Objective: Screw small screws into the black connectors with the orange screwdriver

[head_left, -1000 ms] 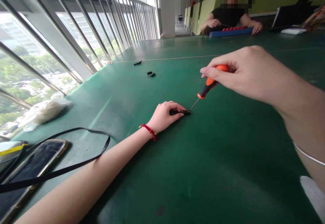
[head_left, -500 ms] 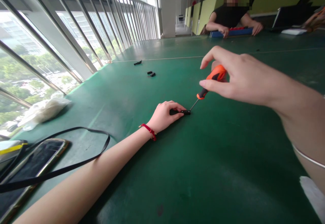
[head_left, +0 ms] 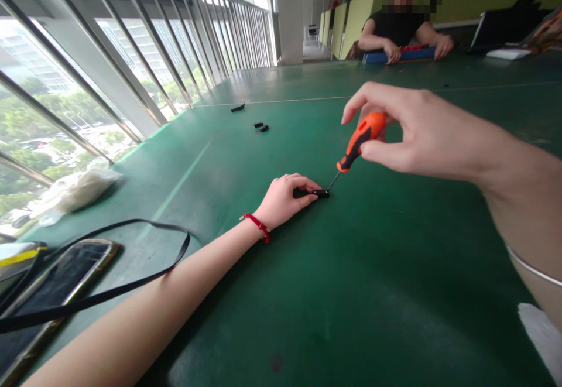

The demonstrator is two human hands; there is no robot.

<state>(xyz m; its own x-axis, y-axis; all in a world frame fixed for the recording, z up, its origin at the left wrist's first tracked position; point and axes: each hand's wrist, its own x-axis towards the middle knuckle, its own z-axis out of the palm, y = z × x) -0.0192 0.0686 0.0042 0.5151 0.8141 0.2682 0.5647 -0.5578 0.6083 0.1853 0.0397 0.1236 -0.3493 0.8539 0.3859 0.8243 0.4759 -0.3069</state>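
Observation:
My left hand (head_left: 285, 201) rests on the green tabletop, its thumb and fingers closed round a small black part (head_left: 322, 194). The right end of that part sticks out past the fingertips. My right hand (head_left: 408, 126) grips an orange and black screwdriver (head_left: 360, 138) by its handle, with the thumb on the near side. The screwdriver leans, its thin shaft pointing down to the left. Its tip meets the exposed end of the black part; the exact contact is too small to make out.
Several small black pieces (head_left: 262, 127) lie farther back on the green table (head_left: 281, 293). On the left are a phone (head_left: 57, 293), a black strap (head_left: 182, 246) and a plastic bag (head_left: 81, 188) beside the railing (head_left: 184, 30). A person sits across the table, hands on a blue tray (head_left: 415, 54).
The screwdriver's handle has turned and shifted slightly left and down. My right thumb and fingers have changed position on it. My left hand and the black part have stayed put.

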